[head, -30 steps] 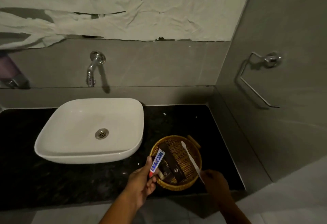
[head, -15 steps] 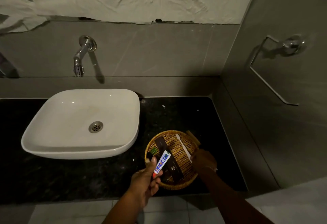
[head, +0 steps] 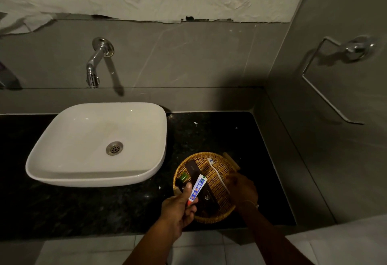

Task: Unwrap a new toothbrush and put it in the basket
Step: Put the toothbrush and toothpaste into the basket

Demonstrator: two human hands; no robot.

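Observation:
A round wicker basket (head: 225, 216) stands on the black counter, right of the sink. A white toothbrush (head: 217, 173) lies slanted inside it, bristle head toward the far rim. My right hand (head: 243, 189) rests over the basket's right side at the brush's handle end; whether the fingers still grip the handle is hidden. My left hand (head: 180, 208) hovers at the basket's near-left rim, shut on a small white and blue toothpaste tube (head: 197, 189) with a red cap. Dark brown sachets (head: 193, 169) and a small green item (head: 184, 177) lie in the basket.
A white vessel sink (head: 62, 160) takes up the counter's left half, with a chrome wall tap (head: 95, 63) above it. A chrome towel ring (head: 326, 80) hangs on the right wall. The counter's front edge (head: 83, 234) runs just below my hands.
My right hand has lowered the toothbrush from above the basket's right rim down into the basket. My left hand with the tube stays at the near-left rim. The view shifted slightly.

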